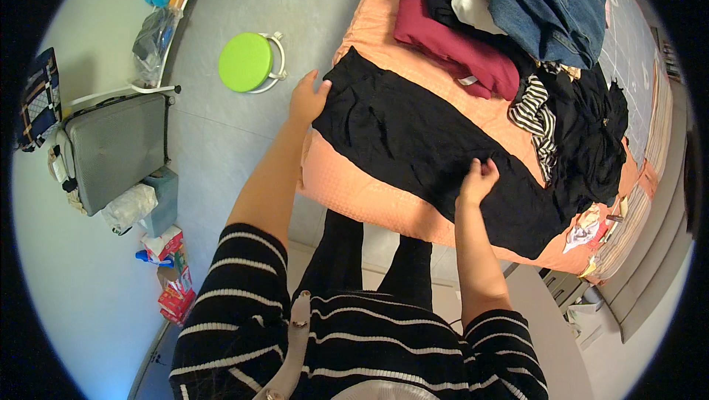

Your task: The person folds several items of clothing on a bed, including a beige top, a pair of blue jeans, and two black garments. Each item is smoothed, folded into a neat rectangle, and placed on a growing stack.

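Note:
A long black garment (413, 134), possibly trousers, lies spread across the peach bedcover, slightly wrinkled. My left hand (309, 98) is at its left end, thumb and fingers apart beside the cloth edge. Over the garment's right part is my right hand (478, 182), its fingers loosely bent and a little apart, with no cloth visibly gripped. At the garment's right end it meets another crumpled black cloth (591, 141), and where one stops and the other starts is unclear.
Clothes are heaped at the bed's far side: blue jeans (550, 8), a dark red garment (450, 49) and a striped black-and-white cloth (533, 119). A green round stool (245, 62) stands on the floor left of the bed. A grey suitcase (122, 149) is by the left wall.

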Tool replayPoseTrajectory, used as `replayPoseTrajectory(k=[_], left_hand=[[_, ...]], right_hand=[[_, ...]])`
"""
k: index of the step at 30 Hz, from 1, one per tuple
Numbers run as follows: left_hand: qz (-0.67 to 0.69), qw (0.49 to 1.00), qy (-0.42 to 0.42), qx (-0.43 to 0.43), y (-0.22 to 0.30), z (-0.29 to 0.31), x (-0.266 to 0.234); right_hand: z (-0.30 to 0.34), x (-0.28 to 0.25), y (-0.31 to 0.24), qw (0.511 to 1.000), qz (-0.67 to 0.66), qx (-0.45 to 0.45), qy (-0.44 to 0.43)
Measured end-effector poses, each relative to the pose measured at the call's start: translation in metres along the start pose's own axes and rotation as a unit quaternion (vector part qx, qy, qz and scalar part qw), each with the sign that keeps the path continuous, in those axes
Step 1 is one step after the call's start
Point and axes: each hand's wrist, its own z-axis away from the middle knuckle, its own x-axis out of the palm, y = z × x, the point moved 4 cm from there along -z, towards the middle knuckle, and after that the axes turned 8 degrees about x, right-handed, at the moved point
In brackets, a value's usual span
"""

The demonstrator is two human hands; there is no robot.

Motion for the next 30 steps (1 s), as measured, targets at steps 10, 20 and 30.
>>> replayPoseTrajectory(k=[10,20,30], left_hand=[[0.264,0.945,-0.143,-0.131,0.018,0.003,-0.036],[0.288,0.948,-0.016,-0.134,0.007,0.025,-0.122],[0.434,0.833,-0.342,0.035,0.139,0.122,-0.070]], right_hand=[[0.102,0.127,-0.116,0.870,0.335,-0.245,-0.265],[0.141,0.108,-0.149,0.786,0.074,-0.380,-0.482],[0.185,0.082,-0.184,0.716,0.061,-0.213,-0.662]])
